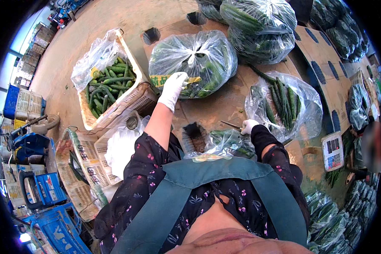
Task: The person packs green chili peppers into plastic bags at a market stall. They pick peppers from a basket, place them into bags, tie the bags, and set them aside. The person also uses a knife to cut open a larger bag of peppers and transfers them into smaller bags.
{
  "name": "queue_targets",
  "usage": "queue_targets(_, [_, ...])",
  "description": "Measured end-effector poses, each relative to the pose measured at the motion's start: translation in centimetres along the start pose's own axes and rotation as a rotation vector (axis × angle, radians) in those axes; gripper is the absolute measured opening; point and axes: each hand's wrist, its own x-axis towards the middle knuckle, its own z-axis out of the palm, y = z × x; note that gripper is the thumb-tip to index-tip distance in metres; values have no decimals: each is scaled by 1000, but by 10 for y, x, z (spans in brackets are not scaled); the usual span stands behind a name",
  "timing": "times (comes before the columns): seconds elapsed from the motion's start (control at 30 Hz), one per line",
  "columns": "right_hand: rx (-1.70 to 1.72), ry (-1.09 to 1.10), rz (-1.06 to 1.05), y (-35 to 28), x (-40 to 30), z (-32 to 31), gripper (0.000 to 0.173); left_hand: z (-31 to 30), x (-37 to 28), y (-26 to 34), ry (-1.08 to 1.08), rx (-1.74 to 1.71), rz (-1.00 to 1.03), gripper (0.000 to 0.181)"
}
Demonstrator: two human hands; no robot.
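My left hand [176,85], in a white glove, lies over the front of a knotted clear plastic bag of cucumbers [193,65]. Its fingers are curled at a yellow printed band [158,80] on the bag; whether they grip it is unclear. In my gloved right hand [249,126] is a slim pointed bladed tool [231,124], its blade pointing left and its handle mostly hidden. Just below that hand, a second clear bag with green produce [230,143] lies close to my apron. To its right, an open plastic bag [308,108] shows cucumbers [282,103] inside.
A cream plastic crate [143,95] of cucumbers stands left, above another crate [82,155]. Bagged cucumbers [260,28] are stacked at the back. A digital scale [332,151] sits right. The cardboard-covered surface has cut holes [193,136]. A blurred person [374,147] is at far right.
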Motion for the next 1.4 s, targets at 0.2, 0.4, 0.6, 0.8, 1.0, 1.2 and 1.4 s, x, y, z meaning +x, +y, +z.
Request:
queue_targets(0.2, [995,189,-161,-33,-25,-51,20,9,60,-1,139,-439,-51,40])
queue_targets(0.4, [1251,129,-279,-144,-76,-145,40,38,82,22,64,-577,-226,37])
queue_targets(0.6, [1413,-25,-273,-182,-42,-177,33,42,92,12,68,-323,-94,47])
queue_targets(0.8, [1655,-324,-140,-186,-26,-192,35,30,97,5,-137,-406,-280,26])
queue_targets(1.0, [1836,-452,-188,-200,-24,-224,46,26,85,34,-226,-794,-122,14])
queue_targets(1.2, [1883,-511,-170,-210,-13,-257,45,25,74,50,-139,-554,-51,10])
queue_targets(1.4, [1736,-431,-226,-225,18,-277,41,16,64,56,-102,-402,-60,11])
